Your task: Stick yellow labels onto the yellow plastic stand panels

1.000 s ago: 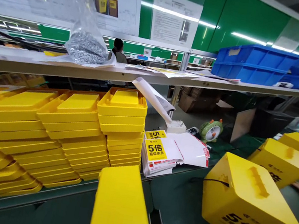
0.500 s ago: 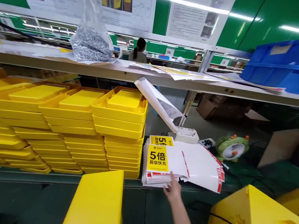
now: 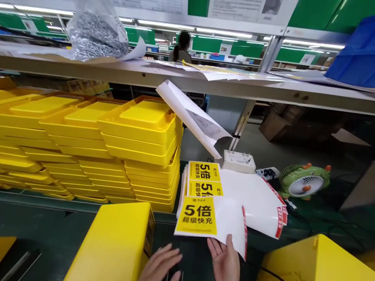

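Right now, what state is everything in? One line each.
Left hand: open, beside the box; contact unclear.
Right hand: gripping the label sheet, thumb on top.
Label sheet: held at its near edge, printed side up.
Yellow box: left of the left hand; open or closed can't be seen.
Yellow trays: stacked.
Clear bag: partly filled, grey contents.
Curled paper: slanted.
Fan: upright; running or not, unclear.

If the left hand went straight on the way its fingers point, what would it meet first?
Likely the label sheet in the right hand, just ahead of the left hand; depth is unclear.
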Motion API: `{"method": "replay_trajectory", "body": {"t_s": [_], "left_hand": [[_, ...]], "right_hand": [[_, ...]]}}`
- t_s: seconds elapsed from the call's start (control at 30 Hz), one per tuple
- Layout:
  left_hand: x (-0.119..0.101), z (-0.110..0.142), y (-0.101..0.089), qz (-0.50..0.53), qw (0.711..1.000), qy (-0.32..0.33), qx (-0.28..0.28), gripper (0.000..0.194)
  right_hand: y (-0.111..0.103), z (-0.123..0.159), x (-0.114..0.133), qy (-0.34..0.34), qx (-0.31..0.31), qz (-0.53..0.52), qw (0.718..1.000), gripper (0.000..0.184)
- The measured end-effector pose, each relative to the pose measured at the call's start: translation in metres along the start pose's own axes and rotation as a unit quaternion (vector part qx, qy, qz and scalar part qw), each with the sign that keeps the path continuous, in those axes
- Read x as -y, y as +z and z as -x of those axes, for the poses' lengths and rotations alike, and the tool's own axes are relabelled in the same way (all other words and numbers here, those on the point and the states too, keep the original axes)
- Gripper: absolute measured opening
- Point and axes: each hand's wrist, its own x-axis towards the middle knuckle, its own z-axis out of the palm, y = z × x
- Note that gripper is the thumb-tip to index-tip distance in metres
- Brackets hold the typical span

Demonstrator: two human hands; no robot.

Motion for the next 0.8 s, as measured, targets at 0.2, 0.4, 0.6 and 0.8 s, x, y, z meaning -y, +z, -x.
{"method": "replay_trajectory", "body": {"t_s": [0.2,0.4,0.6,0.8], "left_hand": [[-0.078,-0.026,0.034,0.145,0.982,-0.117,0.001,0.036],[-0.105,-0.017,0.007,0.356,0.911,-0.195,0.080,0.033],[-0.110,-0.022,0.000,0.396,0.888,-0.190,0.137,0.033],[-0.065,-0.032,-0.022,0.492,0.800,-0.333,-0.079,0.045]], "right_hand": [[0.017,0.092,0.043,0.005,0.035,0.076,0.997,0.046],[0.016,0.117,0.086,-0.009,0.117,0.167,0.979,0.039],[0.024,0.125,0.117,0.003,0.210,0.263,0.942,0.038],[-0.011,0.026,0.187,-0.035,0.157,0.391,0.906,0.029]]}}
